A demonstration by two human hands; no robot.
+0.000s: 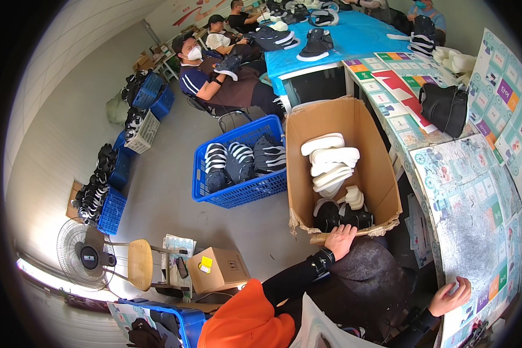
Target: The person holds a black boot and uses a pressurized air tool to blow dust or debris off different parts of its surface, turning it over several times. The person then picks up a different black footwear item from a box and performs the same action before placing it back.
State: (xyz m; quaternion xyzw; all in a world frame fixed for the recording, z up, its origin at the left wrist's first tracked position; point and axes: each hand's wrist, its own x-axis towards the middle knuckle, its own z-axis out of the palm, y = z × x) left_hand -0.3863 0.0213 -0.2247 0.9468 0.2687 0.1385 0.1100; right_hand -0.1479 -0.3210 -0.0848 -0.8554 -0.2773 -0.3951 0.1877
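Observation:
My left hand (341,240) lies over the near rim of a tall open cardboard box (343,130), its fingers hooked over the edge. Inside the box are several white shoe soles (333,156) stacked loosely, and black shoes (327,216) sit in the near end, close to my fingers. My right hand (451,297) rests on the near edge of the paper-covered worktable (455,191), fingers loosely bent and apart, holding nothing. Farther along that table stands a black shoe upper (443,109).
Left of the box, a blue plastic crate (238,200) holds black-and-white shoes. A small carton (219,269), a wooden chair (140,265) and a fan (87,255) stand at left. Several people sit around the blue-covered table (354,43), where more shoes lie.

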